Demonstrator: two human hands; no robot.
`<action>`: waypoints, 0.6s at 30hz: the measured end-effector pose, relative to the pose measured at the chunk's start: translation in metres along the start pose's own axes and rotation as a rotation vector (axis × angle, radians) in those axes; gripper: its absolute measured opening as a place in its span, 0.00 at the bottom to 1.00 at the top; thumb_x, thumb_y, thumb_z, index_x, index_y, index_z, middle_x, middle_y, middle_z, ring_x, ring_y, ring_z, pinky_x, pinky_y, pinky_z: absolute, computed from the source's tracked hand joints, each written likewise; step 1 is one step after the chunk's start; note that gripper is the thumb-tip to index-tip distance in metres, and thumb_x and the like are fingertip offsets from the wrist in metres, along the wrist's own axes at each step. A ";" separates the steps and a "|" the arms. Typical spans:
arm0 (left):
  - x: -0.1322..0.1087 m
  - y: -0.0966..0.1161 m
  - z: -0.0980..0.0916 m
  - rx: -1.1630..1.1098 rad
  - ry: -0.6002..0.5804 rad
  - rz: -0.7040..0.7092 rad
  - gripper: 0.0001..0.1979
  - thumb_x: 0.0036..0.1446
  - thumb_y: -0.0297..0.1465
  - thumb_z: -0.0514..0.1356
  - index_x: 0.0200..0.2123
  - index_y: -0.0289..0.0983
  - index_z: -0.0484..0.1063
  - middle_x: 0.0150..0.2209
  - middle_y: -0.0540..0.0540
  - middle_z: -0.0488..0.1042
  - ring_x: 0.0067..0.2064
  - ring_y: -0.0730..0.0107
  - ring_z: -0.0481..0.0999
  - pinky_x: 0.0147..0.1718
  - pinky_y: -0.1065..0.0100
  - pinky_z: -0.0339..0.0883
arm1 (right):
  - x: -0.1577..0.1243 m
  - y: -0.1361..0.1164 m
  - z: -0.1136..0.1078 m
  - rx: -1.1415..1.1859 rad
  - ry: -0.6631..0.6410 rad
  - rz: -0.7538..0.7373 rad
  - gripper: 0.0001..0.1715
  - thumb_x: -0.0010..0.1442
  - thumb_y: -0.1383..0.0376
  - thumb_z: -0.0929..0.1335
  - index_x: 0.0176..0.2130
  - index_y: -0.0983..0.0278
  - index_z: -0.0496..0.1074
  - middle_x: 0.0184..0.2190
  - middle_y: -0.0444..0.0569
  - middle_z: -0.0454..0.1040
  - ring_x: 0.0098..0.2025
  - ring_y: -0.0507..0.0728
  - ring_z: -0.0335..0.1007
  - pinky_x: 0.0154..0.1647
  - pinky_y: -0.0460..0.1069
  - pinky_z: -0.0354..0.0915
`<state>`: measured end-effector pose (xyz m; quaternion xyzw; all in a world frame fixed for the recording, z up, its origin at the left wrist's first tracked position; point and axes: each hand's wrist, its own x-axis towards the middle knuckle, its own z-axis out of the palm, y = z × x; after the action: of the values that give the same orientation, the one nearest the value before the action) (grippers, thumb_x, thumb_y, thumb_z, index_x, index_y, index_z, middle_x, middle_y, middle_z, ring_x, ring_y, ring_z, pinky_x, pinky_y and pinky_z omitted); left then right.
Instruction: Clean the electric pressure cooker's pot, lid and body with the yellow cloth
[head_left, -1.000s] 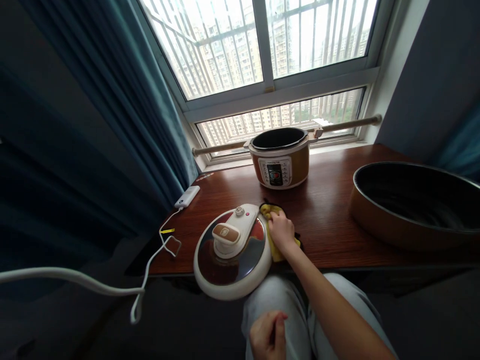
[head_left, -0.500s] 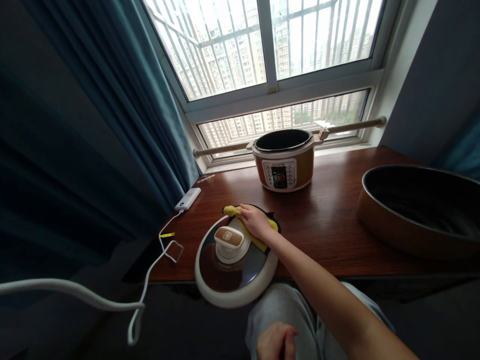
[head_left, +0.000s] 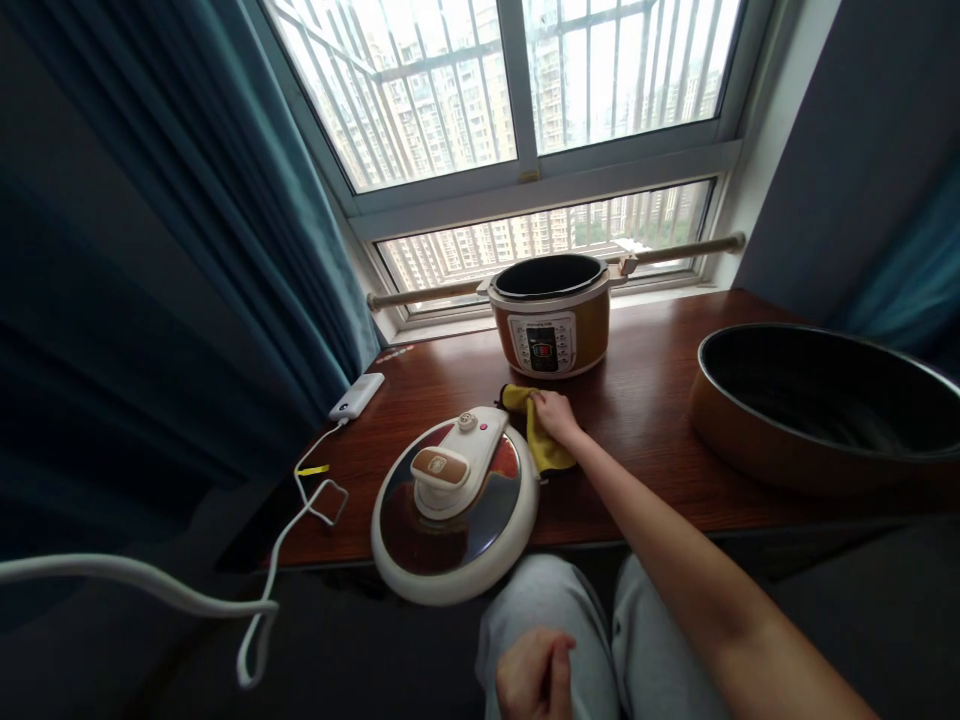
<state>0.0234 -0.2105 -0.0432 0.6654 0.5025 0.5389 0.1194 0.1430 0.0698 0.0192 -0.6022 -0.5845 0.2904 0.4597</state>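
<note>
- A single view was taken from the person's head, with the lens pointed forward and down.
- The table (head_left: pixel 645 455) was looked down on at a slant, its near edge laid across the lower part of the frame.
- The window (head_left: pixel 634 85) was faced across it and set in the upper middle, its sill tilted up toward the right.
- The knees (head_left: pixel 538 610) and left hand (head_left: pixel 534 672) were taken in from close above, at bottom centre.
- The right hand (head_left: pixel 556 415) was seen farther off, near the centre.
- A wide field was covered, from a curtain (head_left: pixel 225 200) at upper left to a large pot (head_left: pixel 780 450), cut by the right edge.
</note>
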 end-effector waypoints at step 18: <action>0.002 0.011 -0.005 -0.026 -0.068 -0.069 0.13 0.58 0.31 0.53 0.25 0.37 0.73 0.19 0.51 0.70 0.20 0.74 0.69 0.23 0.73 0.63 | -0.132 0.047 -0.097 -0.529 -0.355 -0.377 0.18 0.60 0.58 0.63 0.49 0.50 0.71 0.56 0.42 0.65 0.63 0.65 0.49 0.60 0.63 0.52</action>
<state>0.0248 -0.2162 -0.0326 0.6640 0.5137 0.5180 0.1639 0.2303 -0.0744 -0.0078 -0.5224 -0.8106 0.1392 0.2250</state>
